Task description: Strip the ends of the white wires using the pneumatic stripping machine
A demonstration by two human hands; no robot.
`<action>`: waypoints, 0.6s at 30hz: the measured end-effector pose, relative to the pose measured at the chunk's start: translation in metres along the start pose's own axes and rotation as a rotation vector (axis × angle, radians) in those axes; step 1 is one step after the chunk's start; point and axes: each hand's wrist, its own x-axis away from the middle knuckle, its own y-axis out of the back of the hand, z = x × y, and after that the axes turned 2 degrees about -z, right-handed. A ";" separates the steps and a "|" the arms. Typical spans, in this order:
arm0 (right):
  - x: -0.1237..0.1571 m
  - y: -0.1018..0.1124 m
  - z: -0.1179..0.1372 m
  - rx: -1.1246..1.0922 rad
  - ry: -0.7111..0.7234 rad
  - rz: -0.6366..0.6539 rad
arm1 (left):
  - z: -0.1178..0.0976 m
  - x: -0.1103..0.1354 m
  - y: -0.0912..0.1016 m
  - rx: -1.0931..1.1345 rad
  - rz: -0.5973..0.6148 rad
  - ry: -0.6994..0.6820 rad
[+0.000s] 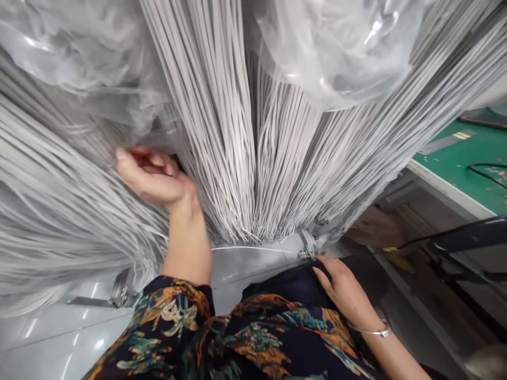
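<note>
Long light-grey cables (222, 132) hang down in thick bundles before me, their lower ends bunched just above the floor. Between the middle bundle and the left bundle (71, 169), my left hand (156, 177) is raised palm up with its fingers curled in. It touches or nearly touches the cables there; whatever it may hold is hidden. My right hand (344, 287) lies low at my dark trousers, fingers stretched out and holding nothing visible. Close to its fingertips is a metal rack foot or caster (309, 250). One loose white cable (253, 248) runs crosswise below the bundle ends.
Clear plastic covers (340, 58) wrap the bundles higher up. At the right stands a green-topped workbench (463, 163) with a black cord (485, 171) on it. Another metal foot (121, 295) stands on the shiny tiled floor (59, 343) at lower left.
</note>
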 end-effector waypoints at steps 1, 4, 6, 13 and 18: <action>0.001 -0.002 0.001 -0.008 -0.004 0.010 | -0.002 -0.009 0.002 -0.008 -0.068 -0.080; 0.010 -0.013 -0.005 -0.059 -0.029 0.059 | -0.011 -0.028 0.022 -0.039 -0.003 -0.281; 0.015 -0.020 -0.012 -0.104 -0.065 0.078 | -0.017 -0.040 0.039 -0.048 0.092 -0.436; 0.009 -0.029 -0.013 -0.134 -0.073 0.138 | 0.005 -0.076 0.066 -0.150 0.458 -0.654; 0.005 -0.028 -0.001 -0.092 -0.022 0.162 | 0.017 -0.088 0.052 -0.391 0.440 -0.420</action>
